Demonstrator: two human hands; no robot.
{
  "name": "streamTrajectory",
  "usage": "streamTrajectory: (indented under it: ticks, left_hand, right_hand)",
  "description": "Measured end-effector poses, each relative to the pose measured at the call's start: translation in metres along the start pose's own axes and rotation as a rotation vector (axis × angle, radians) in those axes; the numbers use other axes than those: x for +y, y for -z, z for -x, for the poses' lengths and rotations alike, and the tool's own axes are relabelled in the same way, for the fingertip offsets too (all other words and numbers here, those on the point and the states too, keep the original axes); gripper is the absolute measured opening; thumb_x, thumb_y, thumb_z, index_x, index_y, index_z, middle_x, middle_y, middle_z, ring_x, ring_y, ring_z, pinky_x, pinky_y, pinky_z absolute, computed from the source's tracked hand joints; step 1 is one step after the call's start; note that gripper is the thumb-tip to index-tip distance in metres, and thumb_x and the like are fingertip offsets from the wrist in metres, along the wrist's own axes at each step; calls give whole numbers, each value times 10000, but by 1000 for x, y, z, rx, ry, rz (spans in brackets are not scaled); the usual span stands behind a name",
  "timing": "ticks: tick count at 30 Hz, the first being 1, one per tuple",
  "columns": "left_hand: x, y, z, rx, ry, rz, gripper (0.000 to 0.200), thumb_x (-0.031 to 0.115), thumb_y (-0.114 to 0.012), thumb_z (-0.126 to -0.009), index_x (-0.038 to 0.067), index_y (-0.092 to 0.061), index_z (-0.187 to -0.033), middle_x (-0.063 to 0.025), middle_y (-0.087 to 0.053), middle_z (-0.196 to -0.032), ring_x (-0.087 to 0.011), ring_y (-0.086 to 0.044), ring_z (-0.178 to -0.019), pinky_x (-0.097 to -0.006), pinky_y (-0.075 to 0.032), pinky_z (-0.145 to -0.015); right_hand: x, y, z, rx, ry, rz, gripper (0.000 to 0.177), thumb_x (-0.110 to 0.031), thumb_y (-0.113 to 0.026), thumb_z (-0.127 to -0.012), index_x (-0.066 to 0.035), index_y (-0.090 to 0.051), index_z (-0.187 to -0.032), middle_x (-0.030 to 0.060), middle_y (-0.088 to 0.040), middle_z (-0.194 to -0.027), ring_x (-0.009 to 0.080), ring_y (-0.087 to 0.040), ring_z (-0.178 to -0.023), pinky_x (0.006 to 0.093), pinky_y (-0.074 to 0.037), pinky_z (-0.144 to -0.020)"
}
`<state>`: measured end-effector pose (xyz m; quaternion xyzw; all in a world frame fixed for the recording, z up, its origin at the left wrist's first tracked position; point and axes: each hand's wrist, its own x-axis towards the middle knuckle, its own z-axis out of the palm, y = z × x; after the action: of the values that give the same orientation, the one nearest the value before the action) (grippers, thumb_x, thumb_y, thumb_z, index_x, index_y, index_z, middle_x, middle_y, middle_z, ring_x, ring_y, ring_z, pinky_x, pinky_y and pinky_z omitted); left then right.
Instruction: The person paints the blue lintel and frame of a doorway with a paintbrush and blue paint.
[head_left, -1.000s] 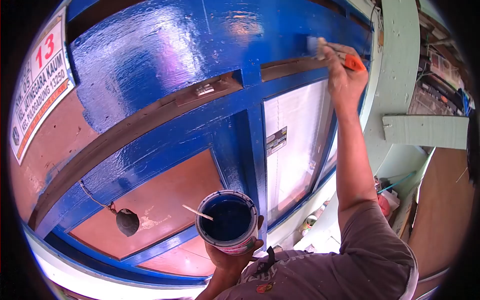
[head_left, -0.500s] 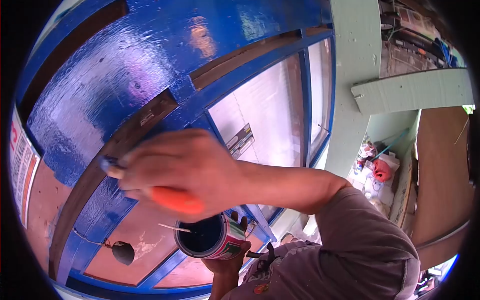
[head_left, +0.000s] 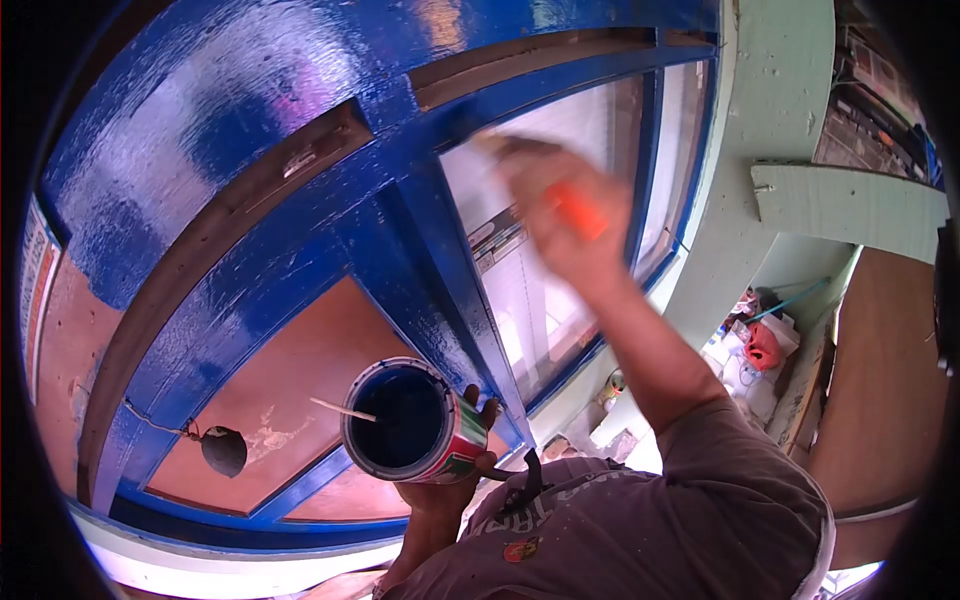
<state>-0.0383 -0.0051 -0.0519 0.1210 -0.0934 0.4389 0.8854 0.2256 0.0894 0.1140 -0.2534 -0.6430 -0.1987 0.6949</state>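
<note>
My right hand (head_left: 575, 215), smeared by motion, is closed around a paintbrush (head_left: 580, 208) with an orange handle. The brush's blurred tip overlaps the upper left corner of the glass pane, beside the blue frame. Lower down, my left hand (head_left: 445, 490) grips a paint can (head_left: 462, 447) from beneath and the side, its fingers showing along the can's right edge. Dark blue paint (head_left: 410, 425) is inside the can, and a thin pale stick (head_left: 342, 408) leans out over the rim. Wet, shiny blue paint covers much of the wooden door (head_left: 330, 240) in front of me.
Brown unpainted strips (head_left: 230, 200) cross the blue wood. A pinkish-brown panel (head_left: 290, 390) lies within the frame, and a dark rounded piece (head_left: 223, 451) hangs on a wire at lower left. Pale green posts (head_left: 770, 130) and a brown board (head_left: 880, 380) stand at right.
My right hand has carried the brush up and to the right, from the brown strip to the glass pane's corner. The can appears slightly higher and further left; the view has shifted.
</note>
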Motion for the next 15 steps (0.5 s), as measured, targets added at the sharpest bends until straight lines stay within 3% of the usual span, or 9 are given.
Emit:
streamTrajectory:
  ticks: [3,7,9,11,13,15]
  left_hand:
    - [-3,-3,1,74,-9,3,839,644,-701,-886,229,-415,-1556,-218,-357,-1617,-421,-284,-1517,-565,-575,-900]
    - [-4,-2,2,90,-15,-5,799,675,-639,-915,222,-444,-1544,-212,-396,-1596,-449,-327,-1497,-567,-573,-881]
    - [-2,-1,3,61,-7,-20,796,658,-656,-914,222,-441,-1546,-211,-391,-1600,-446,-323,-1501,-564,-572,-884]
    - [-2,-1,5,51,-9,-31,795,640,-672,-914,223,-437,-1548,-212,-388,-1602,-448,-321,-1501,-562,-572,-886]
    - [-1,-1,8,62,-7,-31,796,626,-685,-912,224,-432,-1551,-212,-385,-1605,-449,-322,-1500,-561,-572,-890]
    - [-2,-2,8,77,-7,-24,792,621,-689,-913,227,-433,-1550,-213,-382,-1607,-450,-324,-1498,-564,-574,-892]
  right_hand:
    - [-54,-46,-2,-36,182,-326,133,-63,-737,-848,-99,-711,-973,99,-767,-1032,263,-764,-974,371,-624,-862]
    - [-24,-31,-10,-70,211,-449,96,-104,-743,-882,-87,-726,-975,91,-771,-1066,251,-758,-1036,359,-607,-914]
    - [-5,16,-14,50,-195,-149,92,-95,-722,-948,-33,-757,-1006,110,-779,-993,207,-742,-860,318,-579,-787]
    - [52,56,-7,196,-348,71,124,-110,-719,-980,-8,-755,-1041,83,-774,-1017,151,-707,-904,277,-548,-816]
    - [78,74,-13,330,-194,179,136,-137,-729,-986,-18,-759,-1044,84,-766,-1008,143,-695,-918,289,-546,-825]
    - [75,64,-8,253,-254,191,121,-135,-726,-980,-23,-753,-1017,91,-766,-1015,149,-700,-932,293,-547,-835]
